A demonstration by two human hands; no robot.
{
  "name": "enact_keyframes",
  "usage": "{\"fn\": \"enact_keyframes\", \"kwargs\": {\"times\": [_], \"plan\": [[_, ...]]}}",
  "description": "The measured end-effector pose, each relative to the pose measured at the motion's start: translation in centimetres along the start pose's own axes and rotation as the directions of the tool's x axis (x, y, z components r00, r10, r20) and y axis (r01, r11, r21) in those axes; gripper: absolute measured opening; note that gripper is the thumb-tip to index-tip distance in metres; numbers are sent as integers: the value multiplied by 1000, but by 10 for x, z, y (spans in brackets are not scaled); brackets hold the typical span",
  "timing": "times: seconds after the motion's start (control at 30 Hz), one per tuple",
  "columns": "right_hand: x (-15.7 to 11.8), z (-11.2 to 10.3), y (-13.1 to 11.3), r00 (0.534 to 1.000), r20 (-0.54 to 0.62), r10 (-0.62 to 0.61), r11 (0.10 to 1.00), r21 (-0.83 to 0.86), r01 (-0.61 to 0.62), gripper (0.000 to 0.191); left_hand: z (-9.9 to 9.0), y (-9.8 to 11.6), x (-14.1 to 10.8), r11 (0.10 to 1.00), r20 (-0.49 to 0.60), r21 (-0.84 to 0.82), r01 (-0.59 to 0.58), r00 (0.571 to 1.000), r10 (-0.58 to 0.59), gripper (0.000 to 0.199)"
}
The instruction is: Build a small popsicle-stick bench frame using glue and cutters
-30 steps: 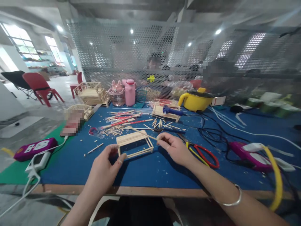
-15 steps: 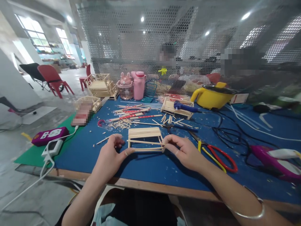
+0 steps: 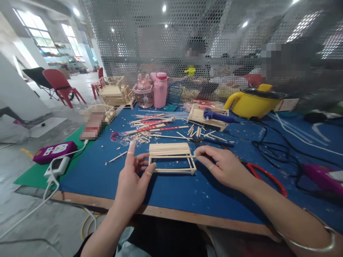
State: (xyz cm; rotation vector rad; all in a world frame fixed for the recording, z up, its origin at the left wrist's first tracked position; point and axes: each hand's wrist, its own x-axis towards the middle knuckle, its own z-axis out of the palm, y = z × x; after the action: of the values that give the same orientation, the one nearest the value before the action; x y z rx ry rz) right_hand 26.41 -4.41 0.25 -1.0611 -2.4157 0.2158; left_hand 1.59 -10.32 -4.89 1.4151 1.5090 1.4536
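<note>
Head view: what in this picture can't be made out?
- Phone screen, head view: pixelated.
- Person, head view: pixelated, behind mesh.
- Rest of the red-handled tool, head view: hidden by right hand and forearm.
- Far end of purple object, head view: cut off by right edge.

Both hands [image 3: 134, 178] low, fingers bent.

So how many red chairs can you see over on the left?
2. The nearer red chair stands beside the black folding chair; the farther red chair is partly hidden behind the stick-built pieces. More could be out of sight behind them.
</note>
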Motion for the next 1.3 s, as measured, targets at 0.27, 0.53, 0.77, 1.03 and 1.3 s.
{"fn": "enact_keyframes", "kwargs": {"times": [0.27, 0.53, 0.77, 1.03, 1.3], "plan": [[-9, 13, 3, 999, -24, -39, 998, -49, 38, 14, 0, -1, -1, 1000, 6, -3, 17, 1000, -17, 69], [-10, 17, 6, 998, -41, -40, 996, -82, 36, 13, -4, 1, 0, 940, 43, 324, -105, 994, 96, 33], [-9, 18, 5, 999, -39, -35, 994, -108, 31, 14, -4, 2, 0, 931, 56, 350, -103, 994, 89, 34], [-7, 19, 4, 997, -75, -25, 993, -115, 16, 15, -3, -4, 0, 954, 58, 296, -46, 998, 30, 37], [-8, 20, 6, 997, -74, -14, 993, -121, 5, 14, -3, -2, 0, 935, 77, 346, -76, 996, 53, 37]]}}
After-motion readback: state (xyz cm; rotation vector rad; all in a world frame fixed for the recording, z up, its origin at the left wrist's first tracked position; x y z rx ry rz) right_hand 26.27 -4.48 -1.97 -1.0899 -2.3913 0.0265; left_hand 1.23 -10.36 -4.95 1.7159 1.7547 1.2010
